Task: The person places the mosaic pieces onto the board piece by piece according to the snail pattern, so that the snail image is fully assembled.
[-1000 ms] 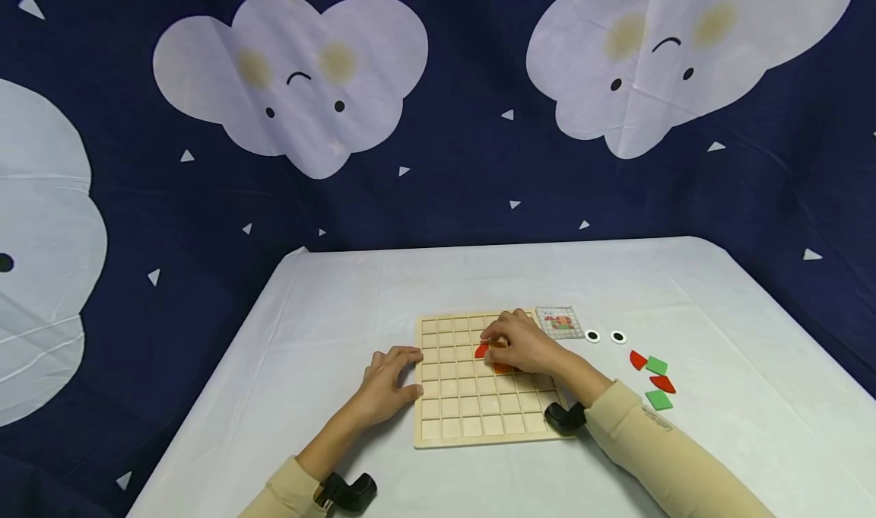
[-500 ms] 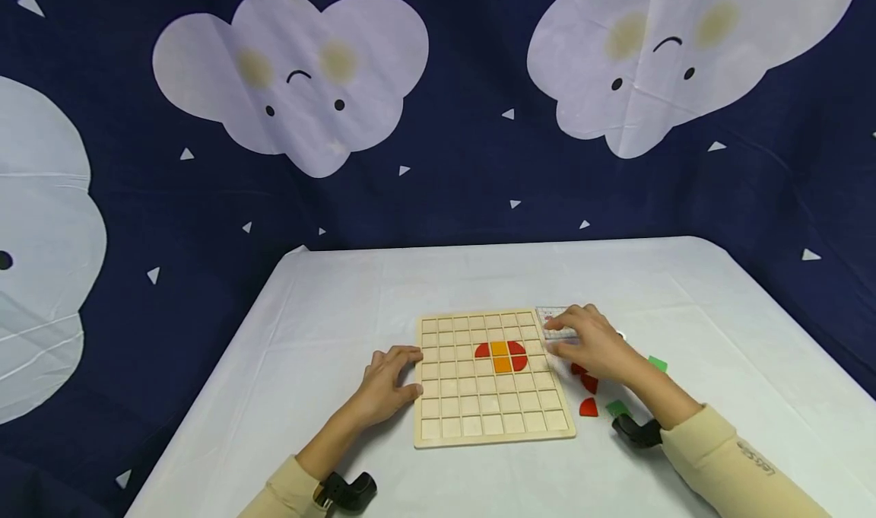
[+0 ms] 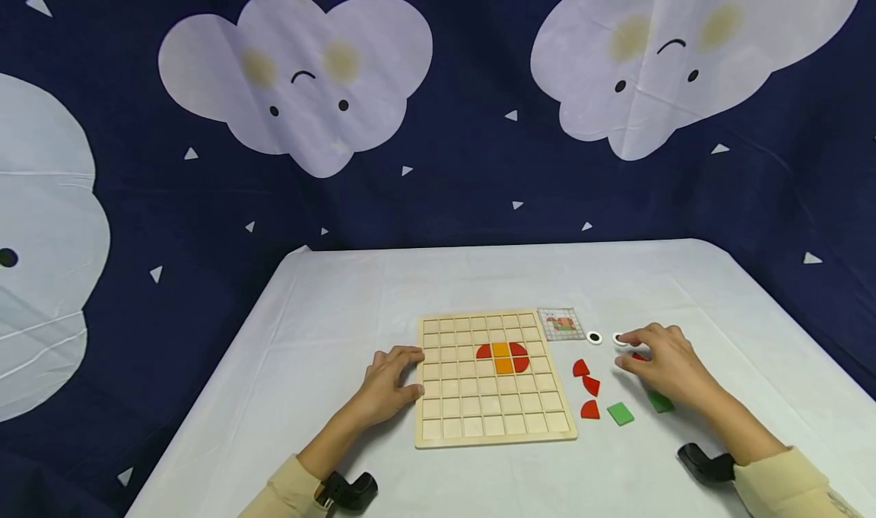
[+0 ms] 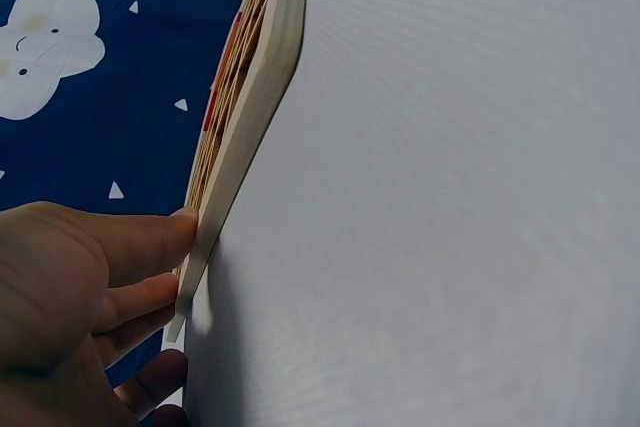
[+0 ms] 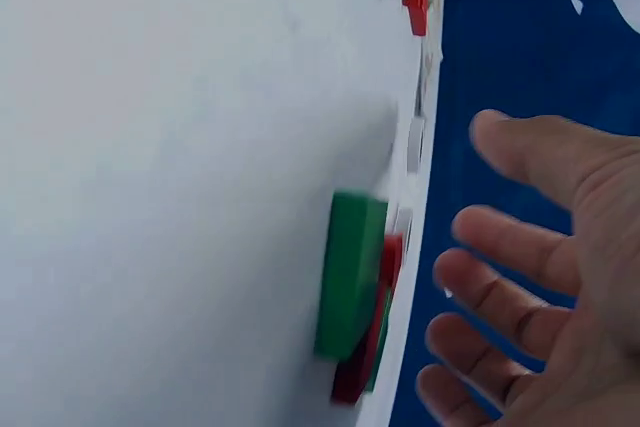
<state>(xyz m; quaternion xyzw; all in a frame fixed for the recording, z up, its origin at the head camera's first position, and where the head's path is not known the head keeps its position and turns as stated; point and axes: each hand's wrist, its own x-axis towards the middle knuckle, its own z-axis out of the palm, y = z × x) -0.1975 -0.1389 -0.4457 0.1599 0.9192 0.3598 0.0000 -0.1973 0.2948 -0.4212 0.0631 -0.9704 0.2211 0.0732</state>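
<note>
My left hand (image 3: 385, 385) rests its fairly straight thumb and fingers against the left edge of the wooden grid board (image 3: 461, 408). In the left wrist view, the thumb (image 4: 150, 244) touches the board's rim (image 4: 245, 112). Set in the grid are two orange squares (image 3: 503, 365), with red quarter-round pieces (image 3: 519, 363) on their right and another red piece (image 3: 484, 351) on their left. My right hand (image 3: 667, 360) hovers with fingers spread, holding nothing, above loose pieces at the right. It partly hides a red piece (image 3: 640, 357), a green square (image 3: 661, 402) and an eye disc (image 3: 619, 340).
Several loose red quarter-rounds (image 3: 591, 386) and another green square (image 3: 620, 414) lie right of the board. A second eye disc (image 3: 594, 338) sits beside a picture card (image 3: 561, 325) at the board's far right corner. White cloth covers the table (image 3: 369, 290).
My right hand has left the board and moved right, over the loose pieces. The orange squares and red pieces it covered now show in the grid. My left hand stays at the board's edge.
</note>
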